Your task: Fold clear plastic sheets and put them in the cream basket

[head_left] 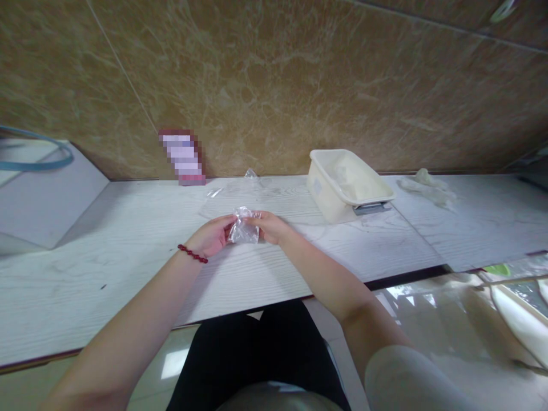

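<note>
Between my two hands, just above the white wood-grain table, is a small crinkled clear plastic bag. My left hand, with a red bead bracelet at its wrist, pinches the bag's left side. On the other side my right hand grips it with thumb and fingers. Whether anything lies inside the bag cannot be made out. Behind the hands a larger clear plastic sheet or bag lies flat on the table.
A cream plastic bin with a grey latch stands to the right, holding some clear plastic. Beyond it lies crumpled translucent plastic. A white box with a blue strap stands far left. A stone-patterned wall closes the back.
</note>
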`<state>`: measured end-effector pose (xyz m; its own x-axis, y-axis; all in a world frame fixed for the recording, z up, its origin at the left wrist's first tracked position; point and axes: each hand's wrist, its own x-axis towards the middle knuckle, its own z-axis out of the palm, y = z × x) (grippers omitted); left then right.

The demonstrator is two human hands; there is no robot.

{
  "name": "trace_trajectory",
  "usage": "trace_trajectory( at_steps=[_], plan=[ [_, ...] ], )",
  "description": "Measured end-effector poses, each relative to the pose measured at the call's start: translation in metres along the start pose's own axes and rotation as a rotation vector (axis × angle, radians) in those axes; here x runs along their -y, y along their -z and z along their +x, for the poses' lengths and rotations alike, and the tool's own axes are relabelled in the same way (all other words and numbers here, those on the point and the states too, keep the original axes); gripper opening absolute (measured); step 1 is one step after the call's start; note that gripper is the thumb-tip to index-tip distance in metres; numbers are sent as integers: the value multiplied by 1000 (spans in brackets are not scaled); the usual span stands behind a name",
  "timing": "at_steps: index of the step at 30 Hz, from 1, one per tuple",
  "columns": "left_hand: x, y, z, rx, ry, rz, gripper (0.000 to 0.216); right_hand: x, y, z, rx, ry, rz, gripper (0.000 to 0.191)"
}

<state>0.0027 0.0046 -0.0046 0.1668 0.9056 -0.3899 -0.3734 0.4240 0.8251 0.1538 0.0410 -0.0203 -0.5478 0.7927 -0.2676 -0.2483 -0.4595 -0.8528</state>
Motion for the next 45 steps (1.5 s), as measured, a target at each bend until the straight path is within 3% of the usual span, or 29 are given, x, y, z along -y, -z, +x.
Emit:
trace_trajectory(
  at_steps=[6, 11, 18, 31, 36, 45],
  plan=[
    [1, -2, 1, -32, -30, 13, 11, -3, -1, 2, -34, 62, -54, 33],
    [2, -5, 1, -129, -49, 41, 8, -6, 2, 6, -98, 106, -76, 38],
    [-4, -6, 4, -224, -40, -104, 25, -7, 6, 10, -176, 152, -102, 39],
    [-8, 6, 21, -101, -116, -158, 33, 15, 16, -1, -257, 232, -84, 37],
    [-6, 12, 26, -38, -151, -152, 32, 58, 33, -20, -300, 300, -144, 34],
    [-6, 13, 27, -35, -149, -135, 33, 194, 93, -78, -422, 452, -504, 12]
  ],
)
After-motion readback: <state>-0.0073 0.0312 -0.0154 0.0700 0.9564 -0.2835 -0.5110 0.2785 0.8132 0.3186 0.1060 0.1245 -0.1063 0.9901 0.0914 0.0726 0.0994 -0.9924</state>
